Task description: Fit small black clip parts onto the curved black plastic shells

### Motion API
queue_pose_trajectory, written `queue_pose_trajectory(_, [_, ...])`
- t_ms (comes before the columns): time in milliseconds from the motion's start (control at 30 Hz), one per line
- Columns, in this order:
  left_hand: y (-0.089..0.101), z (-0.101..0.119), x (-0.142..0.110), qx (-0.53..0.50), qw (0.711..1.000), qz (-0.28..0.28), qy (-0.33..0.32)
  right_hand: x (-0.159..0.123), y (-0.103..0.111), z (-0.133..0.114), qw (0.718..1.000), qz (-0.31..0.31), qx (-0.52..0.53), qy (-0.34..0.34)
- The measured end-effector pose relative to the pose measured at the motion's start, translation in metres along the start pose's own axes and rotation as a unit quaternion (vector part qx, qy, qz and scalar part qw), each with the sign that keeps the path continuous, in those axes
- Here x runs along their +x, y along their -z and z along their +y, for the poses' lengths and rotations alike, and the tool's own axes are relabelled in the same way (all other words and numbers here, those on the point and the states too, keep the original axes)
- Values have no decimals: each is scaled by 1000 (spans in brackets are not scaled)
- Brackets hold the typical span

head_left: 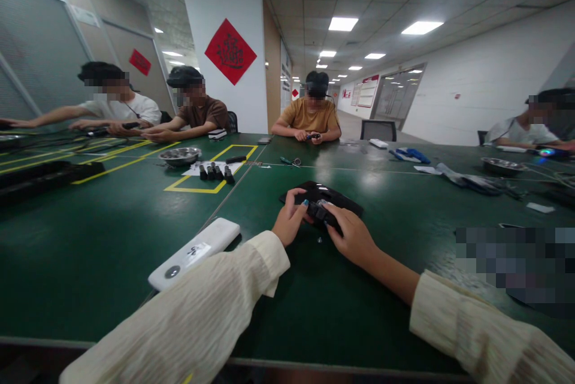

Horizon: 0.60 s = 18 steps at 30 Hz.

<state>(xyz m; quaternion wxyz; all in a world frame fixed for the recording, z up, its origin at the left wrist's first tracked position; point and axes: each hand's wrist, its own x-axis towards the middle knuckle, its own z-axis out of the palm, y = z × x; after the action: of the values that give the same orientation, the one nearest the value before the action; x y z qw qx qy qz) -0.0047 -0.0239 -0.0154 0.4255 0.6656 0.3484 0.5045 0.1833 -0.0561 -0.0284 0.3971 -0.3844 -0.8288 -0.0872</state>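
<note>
Both hands close on a small black plastic part (320,212), whose exact kind I cannot make out. My left hand (287,220) pinches its left end between thumb and fingers. My right hand (357,237) wraps round its right end, partly covering it. Just behind and below the part, a glossy black panel (345,199) lies on the green table (341,306). A tiny shiny piece (320,240) rests on the tabletop between my wrists. Left of my left forearm is a white rounded device (197,255) with a paper label and a round grey spot.
Several black parts (215,172) stand on white paper inside a yellow taped rectangle (193,190), near a steel bowl (179,157). A green-handled tool (287,161) lies farther back. Grey cloth (467,180) and another bowl (502,166) are at right. Several people sit around the table.
</note>
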Motion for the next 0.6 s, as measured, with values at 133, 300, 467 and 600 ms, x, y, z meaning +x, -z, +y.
queue_pose_trajectory(133, [-2, 0, 0, 1, 1000, 13, 10, 1, -5, 6, 996, 26, 41, -81])
queue_pose_trajectory(300, [0, -2, 2, 150, 987, -49, -34, 4, -5, 23, 980, 73, 64, -175])
queue_pose_trajectory(467, [2, 10, -2, 379, 905, -123, -151, 12, -7, 51, 953, 123, 113, -254])
queue_pose_trajectory(600, [0, 19, -6, 482, 841, -168, -181, 23, -18, 67, 924, 143, 178, -306])
